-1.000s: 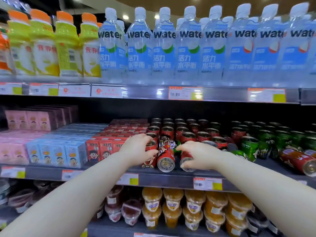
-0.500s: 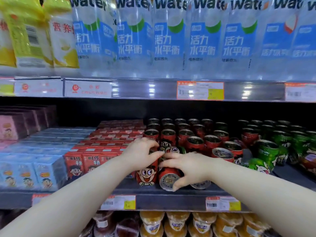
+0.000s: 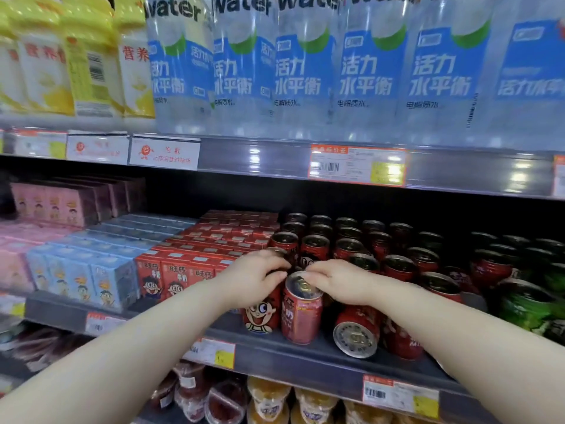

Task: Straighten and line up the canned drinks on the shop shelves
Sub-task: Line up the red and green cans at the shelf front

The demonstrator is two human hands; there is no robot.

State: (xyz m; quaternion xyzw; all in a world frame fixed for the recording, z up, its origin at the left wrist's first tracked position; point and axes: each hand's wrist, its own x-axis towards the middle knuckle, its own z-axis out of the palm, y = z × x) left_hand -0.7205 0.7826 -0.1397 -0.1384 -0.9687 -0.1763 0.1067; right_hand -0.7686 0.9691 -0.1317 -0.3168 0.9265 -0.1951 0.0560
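On the middle shelf, before rows of red cans, the left hand curls its fingers over a cartoon-faced can. The right hand pinches the rim of the upright can alongside, near a toppled can.

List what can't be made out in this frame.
Head view:
- Top of face can: covered by left hand gripping it.
- Far rim of middle can: under right hand pinching it.
- Label of fallen can: turned end-on to the camera.
- Print on price tag: blurred, too small.
- Caps of water bottles: cut off by the top edge.
- Labels of green cans: blurred near the right edge.
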